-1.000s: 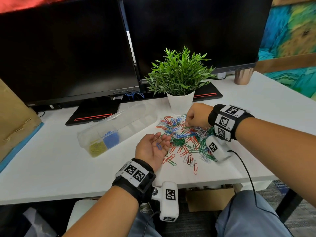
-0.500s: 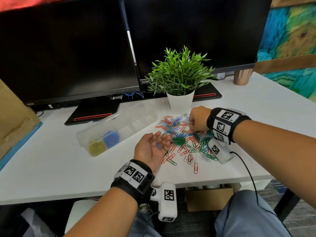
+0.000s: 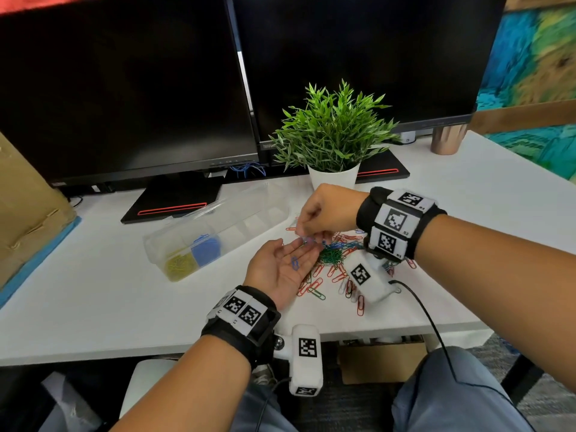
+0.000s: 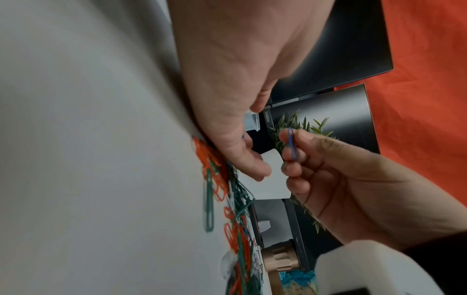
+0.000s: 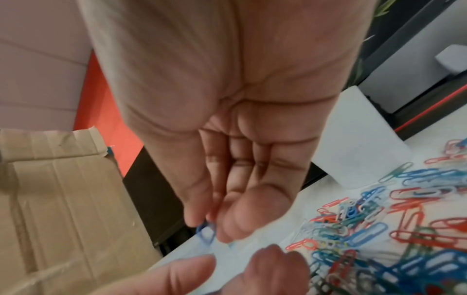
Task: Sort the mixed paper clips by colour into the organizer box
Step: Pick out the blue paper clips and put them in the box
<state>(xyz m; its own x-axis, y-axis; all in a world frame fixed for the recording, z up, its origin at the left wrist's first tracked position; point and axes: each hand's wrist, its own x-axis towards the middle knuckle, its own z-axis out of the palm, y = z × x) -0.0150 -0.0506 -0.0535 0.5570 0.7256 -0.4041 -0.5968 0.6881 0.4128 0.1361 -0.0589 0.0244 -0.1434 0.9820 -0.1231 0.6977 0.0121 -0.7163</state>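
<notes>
- Organizer box point(image 3: 249, 210): clear, long, lid open, lying on the white desk point(image 3: 109, 291) left of the clip pile. Two end compartments hold sorted clips, one with yellow clips point(image 3: 180, 264), its neighbour with blue clips point(image 3: 206, 249). The other compartments look unfilled.
- Mixed paper clips point(image 3: 336, 263): loose heap on the desk in front of the potted plant point(image 3: 333, 135); red, green, blue and white all show. By judgement most of the sorting is left, and blue is the colour in hand.
- Right hand point(image 3: 324, 210): fingertips drawn together, pinching one blue clip point(image 5: 206, 232) just above the fingers of the other hand.
- Left hand point(image 3: 280, 269): palm up, fingers relaxed and spread, resting at the near edge of the heap as a tray; one blue clip in the palm point(image 3: 295, 262) lies on it.
- Outstanding, as judged: gather remaining blues, carry them to the blue compartment, then red, green and white.
</notes>
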